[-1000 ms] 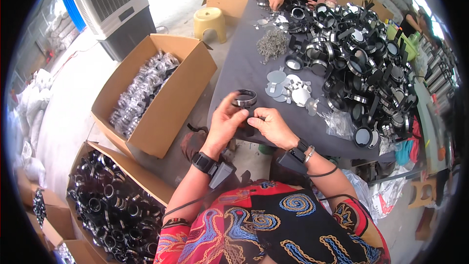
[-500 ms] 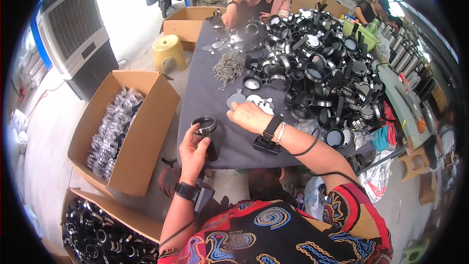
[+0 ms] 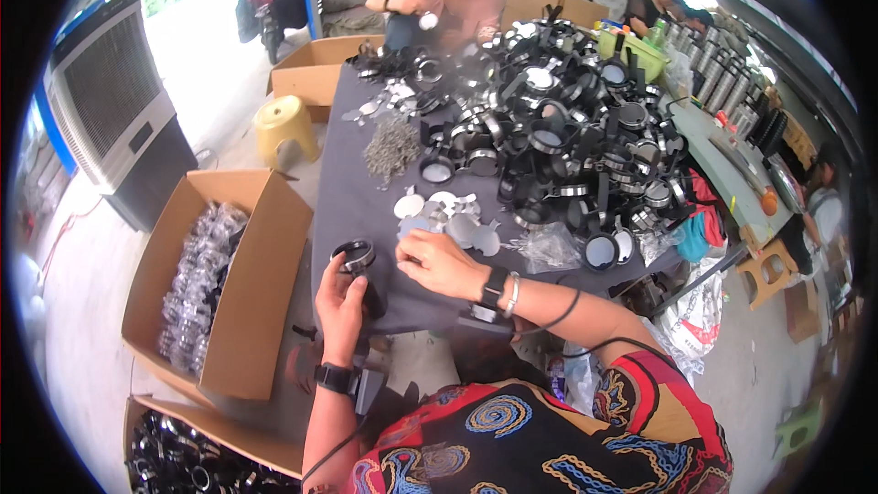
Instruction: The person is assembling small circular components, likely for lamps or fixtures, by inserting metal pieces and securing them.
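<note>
My left hand [image 3: 340,311] is closed round the black handle of a round ring-shaped lid [image 3: 355,254] with a silver band, its opening facing up, over the table's near left edge. To its right, my right hand [image 3: 443,263] is low over the table, its fingers curled together. What they hold, if anything, is hidden. A grey disc [image 3: 414,225] shows just behind those fingers, and I cannot tell whether they touch it. Beyond them lie several thin white and grey discs [image 3: 463,231], some with small tabs. A heap of small metal pieces [image 3: 391,150] sits farther back.
A large pile of black-and-silver handled lids [image 3: 585,119] covers the table's right side. Clear plastic bags [image 3: 549,250] lie near it. Cartons [image 3: 242,311] stand at left, with a yellow stool [image 3: 285,131] and an air cooler [image 3: 123,110] beyond. A co-worker [image 3: 448,5] sits across the table.
My right hand has drawn back from the discs toward the lid in my left hand. More discs show beyond it. The co-worker across has raised a hand with a small white round thing.
</note>
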The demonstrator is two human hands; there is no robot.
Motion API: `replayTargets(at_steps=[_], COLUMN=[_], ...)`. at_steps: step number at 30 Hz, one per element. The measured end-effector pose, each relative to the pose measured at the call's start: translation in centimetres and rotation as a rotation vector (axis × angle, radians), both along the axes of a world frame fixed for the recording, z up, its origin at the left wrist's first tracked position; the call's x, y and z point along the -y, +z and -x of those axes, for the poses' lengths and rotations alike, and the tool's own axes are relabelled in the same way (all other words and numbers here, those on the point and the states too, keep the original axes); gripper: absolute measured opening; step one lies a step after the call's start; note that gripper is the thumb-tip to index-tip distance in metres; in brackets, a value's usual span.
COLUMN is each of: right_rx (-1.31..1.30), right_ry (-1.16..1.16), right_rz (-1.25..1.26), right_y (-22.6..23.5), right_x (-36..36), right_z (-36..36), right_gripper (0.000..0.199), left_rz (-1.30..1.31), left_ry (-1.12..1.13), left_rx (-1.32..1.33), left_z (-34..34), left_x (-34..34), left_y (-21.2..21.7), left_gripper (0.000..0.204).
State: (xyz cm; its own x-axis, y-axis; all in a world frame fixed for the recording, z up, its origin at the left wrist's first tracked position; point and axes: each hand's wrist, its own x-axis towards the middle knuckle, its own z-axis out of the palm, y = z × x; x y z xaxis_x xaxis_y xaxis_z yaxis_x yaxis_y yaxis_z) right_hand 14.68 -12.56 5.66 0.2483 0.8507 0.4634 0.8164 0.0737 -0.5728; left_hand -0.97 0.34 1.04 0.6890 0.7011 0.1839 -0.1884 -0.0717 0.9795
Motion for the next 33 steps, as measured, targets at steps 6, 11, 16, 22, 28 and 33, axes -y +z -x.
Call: replayTargets(at_steps=[6, 11, 16, 22, 28, 33], right_rx=[0.446, 0.37, 0.058, 0.185, 0.253, 0.352], right_ry=[-0.158, -0.164, -0.08, -0.016, -0.003, 0.016], right_rz=[0.038, -0.182, -0.348, -0.306, -0.238, -0.29], right_y=[-0.6, 2.3, 1.0, -1.4, -1.5, -1.8], right_x=[3.3, 0.1, -4.7, -6.0, -5.5, -5.6], right_z=[1.5, 0.5, 2.3, 2.9, 2.8, 2.5], right_gripper=[0.007, 0.012, 0.012, 0.014, 0.015, 0.014], left_rz=[-0.043, -0.032, -0.06, -0.071, -0.13, -0.113], left_ry=[0.016, 0.043, 0.014, 0.018, 0.066, 0.022], left_rx=[-0.043, -0.022, -0.023, 0.03, 0.01, -0.029], left_z=[-1.2, -0.6, 0.0, -0.2, -0.5, -0.6], left_x=[0.1, -0.1, 0.2, 0.0, -0.4, -0.5], left_y=[-0.2, -0.2, 0.4, -0.3, -0.9, -0.9], left_gripper=[0.048, 0.055, 0.071, 0.071, 0.057, 0.044])
